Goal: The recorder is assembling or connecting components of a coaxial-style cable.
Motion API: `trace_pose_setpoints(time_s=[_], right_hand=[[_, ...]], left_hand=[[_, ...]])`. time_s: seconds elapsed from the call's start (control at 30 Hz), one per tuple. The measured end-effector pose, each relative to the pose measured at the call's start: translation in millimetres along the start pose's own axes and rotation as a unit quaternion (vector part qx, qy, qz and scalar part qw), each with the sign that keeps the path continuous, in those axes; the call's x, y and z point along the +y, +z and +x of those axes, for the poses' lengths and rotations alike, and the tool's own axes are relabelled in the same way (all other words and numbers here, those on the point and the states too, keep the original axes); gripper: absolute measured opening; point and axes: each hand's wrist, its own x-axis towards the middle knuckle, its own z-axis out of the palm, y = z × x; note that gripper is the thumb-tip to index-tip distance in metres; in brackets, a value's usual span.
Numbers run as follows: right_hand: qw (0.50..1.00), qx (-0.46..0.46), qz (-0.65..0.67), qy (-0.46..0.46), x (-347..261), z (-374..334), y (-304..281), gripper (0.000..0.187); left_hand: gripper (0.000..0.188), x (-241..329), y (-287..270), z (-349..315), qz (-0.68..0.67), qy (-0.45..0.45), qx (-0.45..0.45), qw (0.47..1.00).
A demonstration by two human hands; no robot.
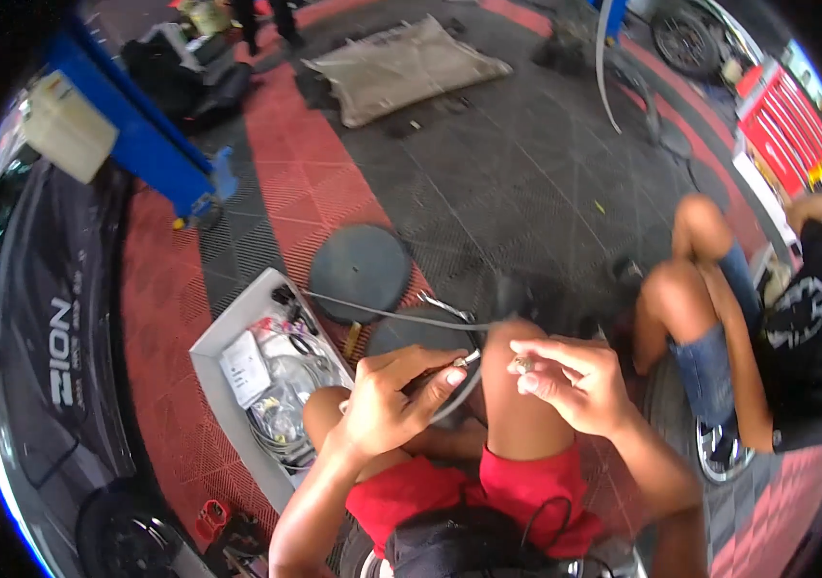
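Observation:
Both hands are raised in front of my knees, a short gap between them. My left hand [393, 400] pinches the end of a thin grey hose [382, 312], where a small metal piece shows at the fingertips. The hose loops behind the fingers and runs left toward an open white box [210, 339]. Between thumb and fingers, my right hand [576, 383] grips a small brass-coloured metal fitting [523, 364]. Its exact form is too small to make out. Clear plastic bags [286, 385] and wires lie inside the box, beside my left knee.
Two dark round discs, one a pad [358, 274], lie ahead, with a wrench [446, 307] by them. A co-worker [810, 356] sits at right near a red tool chest [784, 130]. A blue lift post [146, 144] and a covered car [54, 308] stand left. A beige sheet [406, 75] lies far ahead.

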Motion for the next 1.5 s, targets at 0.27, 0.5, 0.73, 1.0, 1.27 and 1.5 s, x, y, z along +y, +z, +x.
trace_pose_setpoints(time_s=[0.27, 0.5, 0.73, 1.0, 1.27, 1.5], right_hand=[[0.994, -0.049, -0.046, 0.091, 15, -48, -18, 0.018], [0.997, -0.018, -0.062, 0.042, 32, -63, -10, 0.019], [0.995, -0.037, -0.073, 0.051, 43, -61, -11, 0.018], [0.989, -0.086, -0.091, 0.081, 42, -60, -14, 0.026], [0.978, -0.146, -0.135, 0.059, 50, -58, -13, 0.030], [0.983, -0.133, -0.089, 0.092, 52, -54, -9, 0.028]], left_hand=[[0.022, -8, 44, -6, 0.055, 0.062, -0.123, 0.989], [0.026, -8, 51, -9, 0.088, 0.047, -0.213, 0.972], [0.029, -16, 56, -7, 0.110, 0.058, -0.239, 0.963], [0.024, -28, 57, -9, 0.115, 0.053, -0.251, 0.960], [0.021, -38, 66, -16, 0.194, 0.140, -0.245, 0.940], [0.019, -46, 72, -14, 0.235, 0.202, -0.228, 0.923]])
